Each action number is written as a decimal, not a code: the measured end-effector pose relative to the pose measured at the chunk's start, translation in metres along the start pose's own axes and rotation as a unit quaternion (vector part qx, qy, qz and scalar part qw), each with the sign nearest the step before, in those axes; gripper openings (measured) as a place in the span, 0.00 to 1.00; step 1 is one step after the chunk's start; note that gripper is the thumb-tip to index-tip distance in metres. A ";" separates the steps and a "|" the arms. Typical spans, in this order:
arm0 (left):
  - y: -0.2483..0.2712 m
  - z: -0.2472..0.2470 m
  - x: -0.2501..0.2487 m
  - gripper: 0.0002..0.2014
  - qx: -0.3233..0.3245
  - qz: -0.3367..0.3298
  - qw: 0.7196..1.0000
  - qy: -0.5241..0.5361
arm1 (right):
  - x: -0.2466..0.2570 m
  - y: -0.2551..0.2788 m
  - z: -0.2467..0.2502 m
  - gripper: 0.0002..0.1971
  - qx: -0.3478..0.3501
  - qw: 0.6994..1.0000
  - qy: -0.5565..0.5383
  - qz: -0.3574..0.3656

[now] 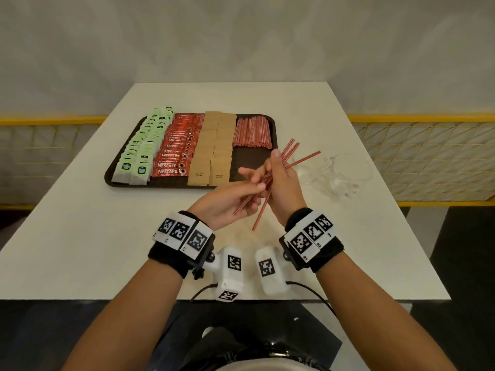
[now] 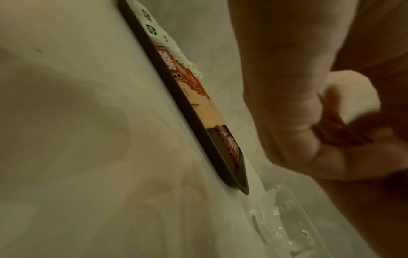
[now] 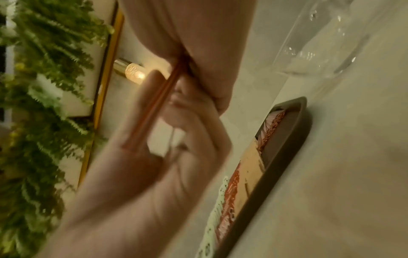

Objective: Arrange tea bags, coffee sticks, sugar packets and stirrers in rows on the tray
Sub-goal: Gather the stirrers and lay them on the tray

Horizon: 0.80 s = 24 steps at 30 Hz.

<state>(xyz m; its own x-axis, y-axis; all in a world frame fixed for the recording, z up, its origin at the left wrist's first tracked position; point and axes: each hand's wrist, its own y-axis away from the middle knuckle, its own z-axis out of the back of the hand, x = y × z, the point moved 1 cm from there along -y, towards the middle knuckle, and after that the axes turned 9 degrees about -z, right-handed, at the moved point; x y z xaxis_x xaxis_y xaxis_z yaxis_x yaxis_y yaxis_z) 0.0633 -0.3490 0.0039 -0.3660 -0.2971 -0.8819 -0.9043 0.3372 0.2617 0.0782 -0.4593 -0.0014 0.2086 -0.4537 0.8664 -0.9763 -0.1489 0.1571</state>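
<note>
Stirrers (image 1: 278,172) — in both hands' fingers (image 1: 261,186)

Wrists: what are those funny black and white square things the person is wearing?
Each wrist wears a black fabric band. The left band and right band carry white plates printed with black-and-white square codes. A white camera box with the same kind of code hangs under each wrist, trailing a thin black cable. Forearms are bare, no sleeves.

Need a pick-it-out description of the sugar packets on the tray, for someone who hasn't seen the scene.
Find the dark brown tray on the white table. It holds four bands of items; the brown sugar packets are third from the left, between red Nescafe coffee sticks and red stirrers. They alone are plain tan squares, laid in two columns.
</note>
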 end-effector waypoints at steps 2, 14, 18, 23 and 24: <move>0.005 0.016 -0.001 0.11 -0.038 -0.009 0.998 0.050 | 0.006 -0.011 -0.005 0.20 -0.024 0.997 -0.075 0.016; 0.007 0.066 -0.031 0.21 -0.089 -0.019 0.952 0.293 | -0.004 -0.050 -0.100 0.10 0.124 0.986 0.086 0.076; 0.006 0.089 -0.037 0.16 -0.098 -0.038 0.939 0.327 | -0.015 -0.062 -0.117 0.07 0.125 0.983 0.122 0.065; 0.003 0.112 -0.039 0.15 -0.088 -0.042 0.932 0.349 | -0.023 -0.077 -0.131 0.11 0.112 0.988 0.099 0.039; 0.003 0.116 -0.040 0.15 -0.085 -0.035 0.936 0.340 | -0.023 -0.080 -0.135 0.17 0.113 0.988 0.095 0.035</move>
<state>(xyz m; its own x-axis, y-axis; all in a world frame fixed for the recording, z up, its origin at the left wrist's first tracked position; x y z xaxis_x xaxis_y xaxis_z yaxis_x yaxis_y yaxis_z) 0.1007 -0.2326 -0.0056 -0.3066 -0.8331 -0.4604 -0.9324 0.1655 0.3214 0.1439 -0.3183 0.0296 0.1062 -0.2994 0.9482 -0.9457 -0.3251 0.0033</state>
